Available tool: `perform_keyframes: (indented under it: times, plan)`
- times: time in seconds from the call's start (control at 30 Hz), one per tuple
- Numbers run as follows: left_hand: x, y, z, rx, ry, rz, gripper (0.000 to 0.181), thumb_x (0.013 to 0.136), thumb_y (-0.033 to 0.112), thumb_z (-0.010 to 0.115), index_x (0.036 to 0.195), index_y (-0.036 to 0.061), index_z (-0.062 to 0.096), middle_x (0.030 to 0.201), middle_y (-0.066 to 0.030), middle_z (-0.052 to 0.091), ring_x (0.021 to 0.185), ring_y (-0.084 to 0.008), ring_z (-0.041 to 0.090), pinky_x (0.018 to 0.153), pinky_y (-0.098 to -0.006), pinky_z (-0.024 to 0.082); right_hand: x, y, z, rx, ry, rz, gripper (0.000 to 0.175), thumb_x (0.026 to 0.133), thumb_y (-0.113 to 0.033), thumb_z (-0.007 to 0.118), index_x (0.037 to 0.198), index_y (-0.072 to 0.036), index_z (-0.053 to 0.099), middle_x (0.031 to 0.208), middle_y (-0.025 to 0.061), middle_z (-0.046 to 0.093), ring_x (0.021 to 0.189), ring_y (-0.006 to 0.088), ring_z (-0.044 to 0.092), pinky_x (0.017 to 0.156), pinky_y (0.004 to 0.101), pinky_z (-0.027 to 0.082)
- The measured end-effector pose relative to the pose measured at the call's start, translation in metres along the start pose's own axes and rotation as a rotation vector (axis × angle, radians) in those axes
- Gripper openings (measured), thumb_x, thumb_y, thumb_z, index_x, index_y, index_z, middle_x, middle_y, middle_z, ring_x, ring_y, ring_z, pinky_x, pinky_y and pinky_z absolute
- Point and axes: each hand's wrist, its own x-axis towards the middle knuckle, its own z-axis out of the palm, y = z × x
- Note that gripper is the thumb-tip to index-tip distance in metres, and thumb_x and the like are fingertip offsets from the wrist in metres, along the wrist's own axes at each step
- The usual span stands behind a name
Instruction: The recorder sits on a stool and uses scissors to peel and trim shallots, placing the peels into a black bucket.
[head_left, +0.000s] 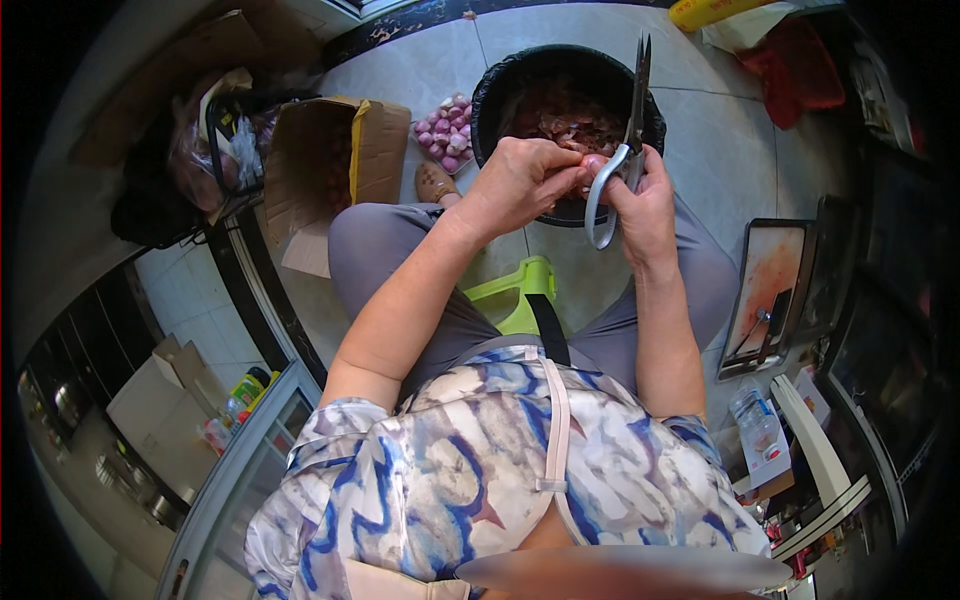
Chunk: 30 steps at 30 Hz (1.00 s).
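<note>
Over a black-lined bin (489, 112), my two hands meet at a small pink shallot (594, 163). The thumb and fingertips of my left hand (525, 176) pinch at its side. My right hand (646, 210) steadies the shallot and also holds scissors (636, 124) with grey handles. Their dark blades point away from me, close together. Papery reddish-brown skins (577, 124) lie in the bin below. Left of the bin, several peeled purple shallots (448, 131) sit in a clear container or bag; which one I cannot tell.
An open cardboard box (382, 150) with dim reddish contents stands at left, beside a tan shoe (435, 182). A lime-green plastic piece (529, 289) lies between my knees. At right are a stained tray (769, 292), a red dustpan-like object (802, 75) and a plastic bottle (756, 424).
</note>
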Motion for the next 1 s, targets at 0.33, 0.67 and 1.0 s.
perform_keyframes:
  times: [0.33,0.67,1.0]
  plan:
    - [0.000,-0.008,0.005,-0.156,0.157,0.054,0.017,0.085,0.010,0.068,0.094,-0.0044,0.070,0.078,-0.0142,0.071,0.066,-0.0192,0.068,0.059,-0.0278,0.054,0.000,-0.005,0.001,-0.001,-0.061,0.049,0.036,0.084,-0.007,0.071,0.111,-0.002,0.048,0.099,0.0100,0.065,0.087,0.0159,0.067,0.076,0.0298,0.058]
    - [0.002,-0.015,0.006,-0.020,0.386,0.065,0.012,0.087,0.003,0.065,0.096,-0.0035,0.068,0.082,-0.0097,0.069,0.067,-0.0107,0.064,0.060,-0.0235,0.053,0.000,-0.004,0.005,0.114,-0.018,0.133,0.035,0.085,-0.009,0.070,0.112,-0.006,0.047,0.089,0.0083,0.064,0.081,0.0154,0.066,0.064,0.0251,0.055]
    - [-0.008,-0.017,0.003,-0.329,-0.103,0.082,0.029,0.086,0.006,0.067,0.114,0.0006,0.063,0.096,-0.0049,0.063,0.088,-0.0116,0.062,0.078,-0.0238,0.050,0.004,0.003,-0.009,-0.052,-0.089,0.315,0.037,0.082,-0.020,0.076,0.103,-0.008,0.049,0.078,0.0025,0.061,0.062,0.0102,0.062,0.046,0.0202,0.048]
